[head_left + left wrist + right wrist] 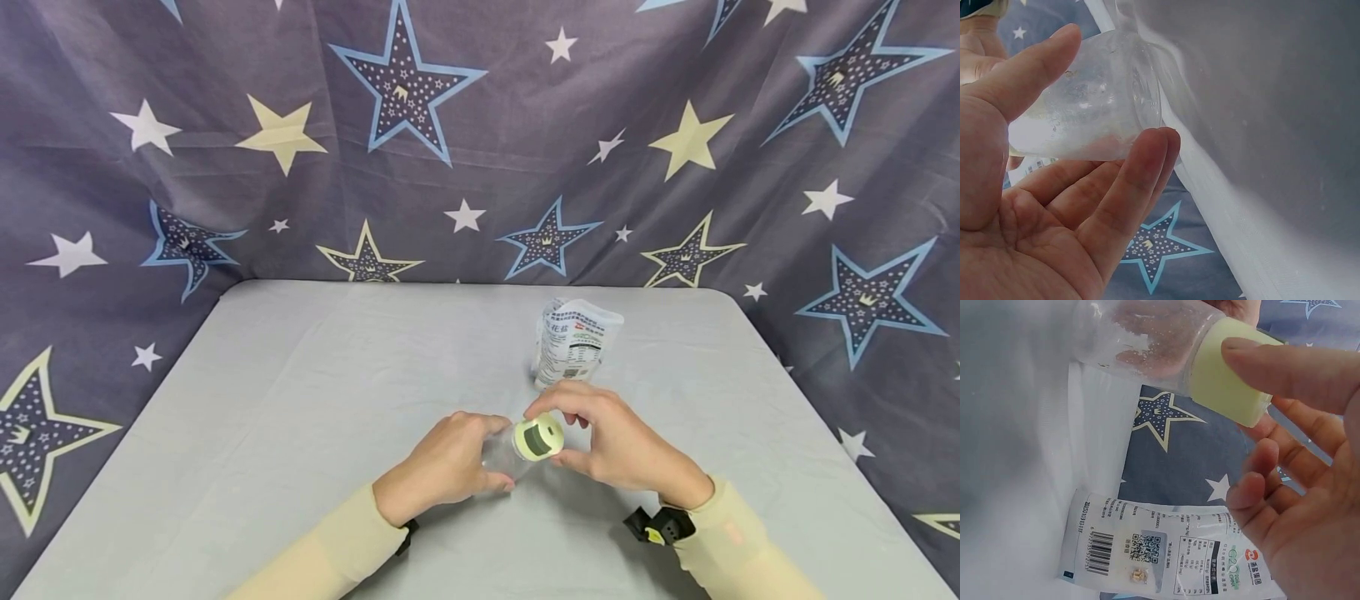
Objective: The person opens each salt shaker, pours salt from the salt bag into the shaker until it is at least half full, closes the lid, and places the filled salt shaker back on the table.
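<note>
A clear, see-through jar (500, 455) with a pale yellow-green lid (553, 432) is tilted between my two hands, its lid end toward the right. My left hand (448, 457) grips the jar's body, thumb on one side and fingers on the other; in the left wrist view the jar's bottom (1146, 94) points away from the palm. At the other end, my right hand (622, 437) pinches the lid between thumb and fingers. White residue clings inside the jar wall (1154, 337) in the right wrist view. A dark grey panel marks the lid's top.
A white printed pouch (573, 340) stands on the table just beyond my right hand; its barcode and QR code show in the right wrist view. The grey-white tabletop (315, 358) ends at a dark curtain (480, 150) with stars behind and at both sides.
</note>
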`<state>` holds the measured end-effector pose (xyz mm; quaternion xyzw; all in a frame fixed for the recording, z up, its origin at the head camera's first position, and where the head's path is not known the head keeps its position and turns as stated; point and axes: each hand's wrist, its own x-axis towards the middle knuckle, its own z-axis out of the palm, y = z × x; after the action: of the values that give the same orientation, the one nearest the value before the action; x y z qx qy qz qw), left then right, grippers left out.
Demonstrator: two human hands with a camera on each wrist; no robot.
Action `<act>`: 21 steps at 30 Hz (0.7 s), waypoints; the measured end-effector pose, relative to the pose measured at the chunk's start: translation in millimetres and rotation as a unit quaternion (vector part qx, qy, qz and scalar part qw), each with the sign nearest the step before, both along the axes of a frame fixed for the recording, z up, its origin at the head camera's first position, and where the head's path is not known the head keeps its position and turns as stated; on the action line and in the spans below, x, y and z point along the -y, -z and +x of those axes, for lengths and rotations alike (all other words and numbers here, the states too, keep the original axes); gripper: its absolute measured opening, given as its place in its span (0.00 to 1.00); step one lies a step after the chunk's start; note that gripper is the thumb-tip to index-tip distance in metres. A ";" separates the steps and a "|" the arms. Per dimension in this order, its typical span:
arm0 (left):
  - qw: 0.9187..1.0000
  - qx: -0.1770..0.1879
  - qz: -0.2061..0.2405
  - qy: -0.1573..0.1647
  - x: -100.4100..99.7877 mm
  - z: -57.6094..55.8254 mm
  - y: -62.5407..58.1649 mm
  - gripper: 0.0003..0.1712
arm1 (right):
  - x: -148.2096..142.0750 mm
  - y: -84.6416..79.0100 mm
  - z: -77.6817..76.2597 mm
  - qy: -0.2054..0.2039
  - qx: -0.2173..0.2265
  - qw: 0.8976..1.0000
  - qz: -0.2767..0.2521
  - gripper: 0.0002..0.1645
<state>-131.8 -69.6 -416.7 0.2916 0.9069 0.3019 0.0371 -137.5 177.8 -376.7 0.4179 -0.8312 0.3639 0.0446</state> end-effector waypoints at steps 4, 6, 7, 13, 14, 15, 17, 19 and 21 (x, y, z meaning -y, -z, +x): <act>1.000 -0.001 -0.003 -0.002 0.4 0.1 -0.2 0.36 | -0.6 -0.1 0.5 0.000 -0.004 1.000 0.005 0.41; 1.000 -0.002 -0.006 -0.003 0.4 0.3 -0.5 0.37 | -0.9 -0.2 0.6 0.005 -0.011 1.000 0.007 0.40; 1.000 -0.002 -0.007 -0.004 0.3 0.5 -0.6 0.37 | -0.9 -0.2 0.5 0.008 -0.014 1.000 0.008 0.40; 1.000 0.002 -0.010 -0.007 -0.6 1.4 -1.1 0.39 | -1.6 -0.9 1.4 0.054 -0.006 0.998 0.009 0.39; 1.000 0.003 -0.010 -0.008 -0.7 1.4 -1.1 0.39 | -1.7 -0.9 1.6 0.061 -0.004 0.998 0.009 0.38; 1.000 0.003 -0.011 -0.009 -0.7 1.4 -1.1 0.39 | -1.8 -0.7 1.8 0.068 -0.003 0.998 0.009 0.37; 1.000 0.004 -0.012 -0.010 -0.8 1.3 -1.1 0.40 | -1.5 -0.3 1.8 0.079 -0.004 0.997 0.008 0.34; 1.000 0.004 -0.014 -0.011 -0.9 1.2 -1.2 0.40 | -0.5 0.7 1.6 0.084 -0.004 0.996 0.008 0.32; 1.000 0.003 -0.015 -0.011 -1.0 1.2 -1.3 0.40 | 1.0 1.6 1.8 0.088 0.000 0.996 0.007 0.30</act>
<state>-130.6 -68.6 -415.4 0.2801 0.9144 0.2895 0.0407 -135.7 176.8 -378.3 0.3437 -0.8673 0.3525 0.0737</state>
